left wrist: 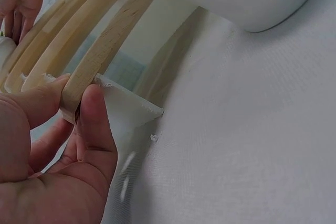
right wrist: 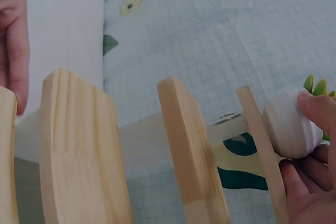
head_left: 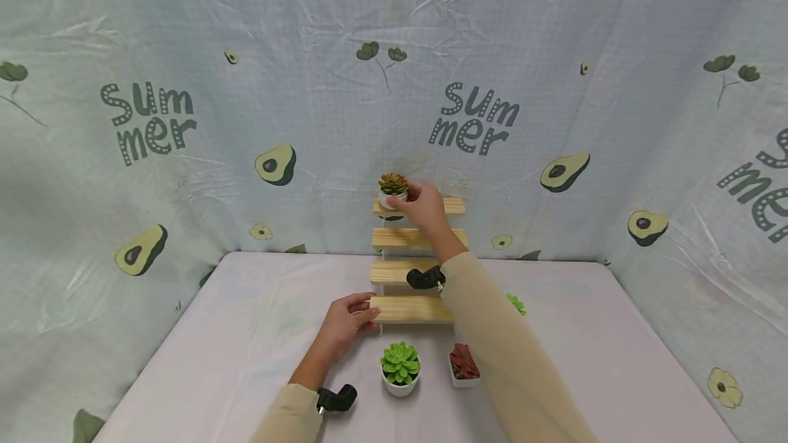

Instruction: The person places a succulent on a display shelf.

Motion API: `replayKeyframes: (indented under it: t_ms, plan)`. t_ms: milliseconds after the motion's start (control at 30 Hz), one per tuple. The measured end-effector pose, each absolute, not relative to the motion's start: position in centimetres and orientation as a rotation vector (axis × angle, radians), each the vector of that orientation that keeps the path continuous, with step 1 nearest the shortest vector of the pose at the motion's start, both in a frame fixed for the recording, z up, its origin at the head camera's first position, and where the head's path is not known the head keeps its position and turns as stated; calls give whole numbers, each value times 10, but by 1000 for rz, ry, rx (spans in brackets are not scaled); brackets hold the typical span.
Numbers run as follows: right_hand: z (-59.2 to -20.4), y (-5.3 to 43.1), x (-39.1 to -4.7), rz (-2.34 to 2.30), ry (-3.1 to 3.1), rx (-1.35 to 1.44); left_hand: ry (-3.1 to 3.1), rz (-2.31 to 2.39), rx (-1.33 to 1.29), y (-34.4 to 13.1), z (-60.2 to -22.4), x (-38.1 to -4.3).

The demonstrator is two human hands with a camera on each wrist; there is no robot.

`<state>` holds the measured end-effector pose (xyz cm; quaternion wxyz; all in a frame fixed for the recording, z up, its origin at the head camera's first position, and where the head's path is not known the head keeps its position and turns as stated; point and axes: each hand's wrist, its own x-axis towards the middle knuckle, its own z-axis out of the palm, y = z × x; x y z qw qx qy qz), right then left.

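While the left hand (head_left: 345,325) pinches the four-tiered pale-wood stand (head_left: 409,310) at eight o'clock, presumably to steady it, the right hand (head_left: 427,205) grips the round white pot (head_left: 386,199) of an orange-green rosette succulent (head_left: 392,183) against its eleven-o'clock top plank (head_left: 454,206), likely for balance.

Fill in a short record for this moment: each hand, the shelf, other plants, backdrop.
left hand: pinches the left end of the lowest board
right hand: holds the orange-green succulent by its white pot, at the left end of the top board
shelf: four stepped wooden boards
other plants: green succulent and red succulent in white pots before the shelf; another green plant partly hidden by the right sleeve
backdrop: pale sheet with avocado prints
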<state>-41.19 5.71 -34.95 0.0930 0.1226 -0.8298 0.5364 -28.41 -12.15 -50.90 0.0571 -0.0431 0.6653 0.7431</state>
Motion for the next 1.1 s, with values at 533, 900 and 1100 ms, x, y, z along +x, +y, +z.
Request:
replayKeyframes:
  t_ms: [533, 900, 1100]
  plan:
    - [-353, 109, -381, 1724, -2452, 410, 2020, 2255, -90, -124, -510, -285]
    - [-380, 176, -341, 1748, -2437, 427, 2022, 2245, -102, -122, -513, -286]
    - [-396, 212, -324, 1725, -2489, 357, 2044, 2246, -103, -121, -513, -288]
